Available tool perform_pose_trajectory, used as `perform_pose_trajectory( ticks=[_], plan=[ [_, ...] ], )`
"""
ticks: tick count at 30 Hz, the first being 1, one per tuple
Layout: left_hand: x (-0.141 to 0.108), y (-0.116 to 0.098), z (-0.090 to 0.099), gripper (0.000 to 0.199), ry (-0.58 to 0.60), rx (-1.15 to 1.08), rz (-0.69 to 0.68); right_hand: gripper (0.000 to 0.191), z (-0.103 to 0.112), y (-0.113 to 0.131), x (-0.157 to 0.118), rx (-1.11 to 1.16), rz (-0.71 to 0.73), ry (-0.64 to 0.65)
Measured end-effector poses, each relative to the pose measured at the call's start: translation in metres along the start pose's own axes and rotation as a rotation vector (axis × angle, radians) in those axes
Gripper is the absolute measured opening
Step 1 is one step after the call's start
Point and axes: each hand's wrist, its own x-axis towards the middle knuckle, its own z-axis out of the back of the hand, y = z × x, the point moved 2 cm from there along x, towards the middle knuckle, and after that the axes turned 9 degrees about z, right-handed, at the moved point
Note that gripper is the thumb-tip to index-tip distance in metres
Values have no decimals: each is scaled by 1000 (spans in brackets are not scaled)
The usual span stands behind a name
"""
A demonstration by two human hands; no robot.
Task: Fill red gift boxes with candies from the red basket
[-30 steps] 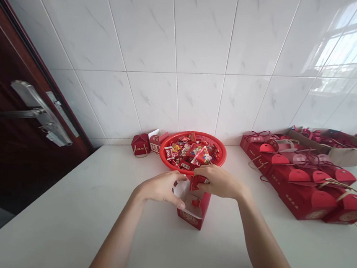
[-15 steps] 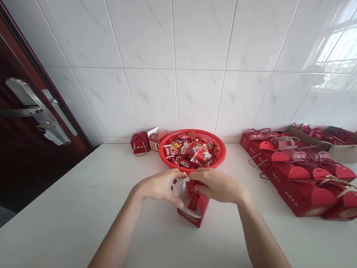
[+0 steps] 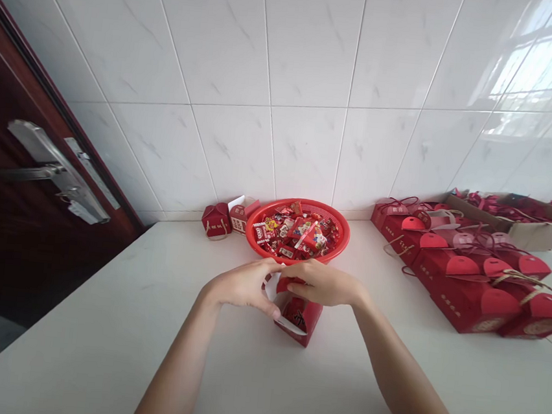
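Note:
A small red gift box (image 3: 313, 316) with a white inside stands on the counter, its top open. Dark red wrapped sweets (image 3: 295, 310) show within it. My left hand (image 3: 244, 285) grips the box's left side, the thumb on the near white flap and the fingers at the back. Over the opening, my right hand (image 3: 322, 283) has its fingers bent down at the back of the box, closed around something red whose kind is partly hidden. Just behind the box sits a red plastic basket (image 3: 346, 236) heaped with wrapped sweets (image 3: 287, 233).
Two small red boxes (image 3: 217, 221) stand left of the basket by the tiled wall. Rows of red boxes with cord handles (image 3: 471, 304) line the right side, with a cardboard carton (image 3: 546, 236) behind them. A dark door with a metal handle (image 3: 55, 169) is at left.
My right hand has moved slightly left over the box. A red sweet packet that stood upright inside the opening no longer shows there; darker sweets are visible lower down. My left hand has barely shifted.

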Motion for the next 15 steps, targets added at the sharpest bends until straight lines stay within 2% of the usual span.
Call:
perform_pose_trajectory(
  ticks=[2, 4, 7, 10, 12, 15],
  plan=[
    [0, 3, 1, 83, -10, 4, 16, 25, 1, -4, -4, -65, -87, 52],
    [1, 5, 2, 82, 2, -9, 14, 29, 4, -7, -8, -90, -126, 43],
    [2, 6, 1, 80, 26, -23, -13, 30, 7, -7, -11, -108, -84, -42],
    [3, 3, 1, 75, 16, -27, -74, 15, 8, -4, -9, -110, -74, -179],
    [3, 0, 1, 67, 11, -23, -98, 9, 5, 1, -5, -63, -104, -238],
    [0, -5, 1, 52, 21, -28, -107, 17, -3, 7, 1, 143, -151, -206]
  ],
)
